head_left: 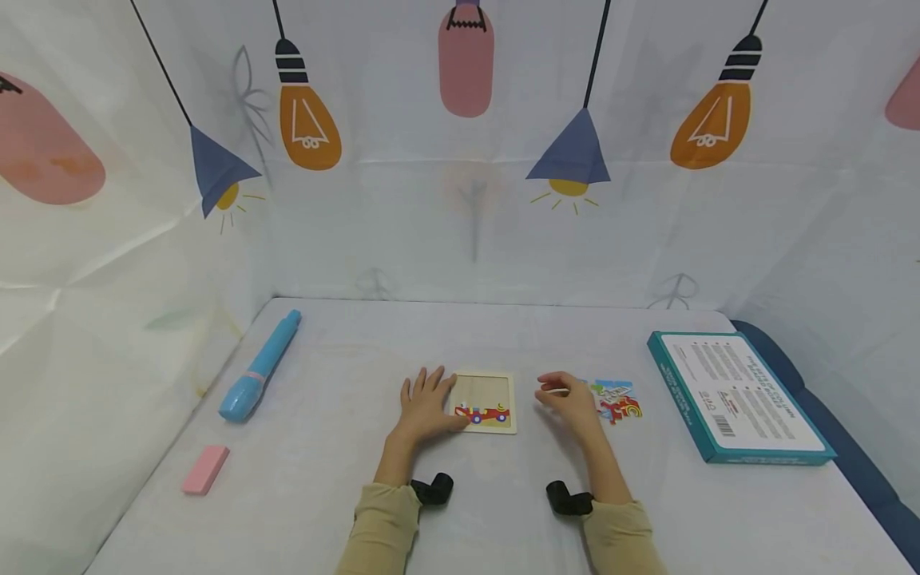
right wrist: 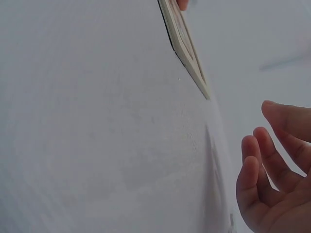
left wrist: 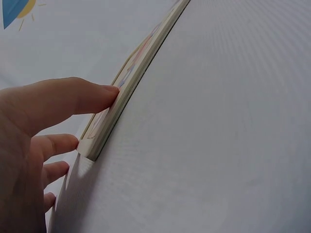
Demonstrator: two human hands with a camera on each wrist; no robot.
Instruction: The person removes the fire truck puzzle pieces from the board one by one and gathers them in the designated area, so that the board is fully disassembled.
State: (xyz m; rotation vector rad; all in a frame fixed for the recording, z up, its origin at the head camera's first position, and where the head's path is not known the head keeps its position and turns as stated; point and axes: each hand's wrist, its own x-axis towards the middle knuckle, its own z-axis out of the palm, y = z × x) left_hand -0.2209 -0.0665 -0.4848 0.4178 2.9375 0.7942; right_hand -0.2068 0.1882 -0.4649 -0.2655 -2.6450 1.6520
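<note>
A small wooden puzzle tray (head_left: 485, 386) lies on the table in the middle of the head view, with a picture of a red and yellow vehicle (head_left: 483, 415) along its near part. My left hand (head_left: 424, 407) rests at its left side, fingers spread and fairly straight. In the left wrist view the thumb (left wrist: 73, 99) presses on the tray's edge. To the right of the tray hovers my right hand (head_left: 571, 403), fingers loosely bent; the right wrist view shows nothing held between them. Colourful puzzle pieces (head_left: 620, 401) lie just beyond it, partly hidden by that hand.
A teal and white box (head_left: 740, 399) lies at the right of the table. On the left are a light blue pen-shaped device (head_left: 260, 367) and a pink eraser-like block (head_left: 205, 469). White fabric with printed lamps (head_left: 568, 156) hangs behind and beside the table.
</note>
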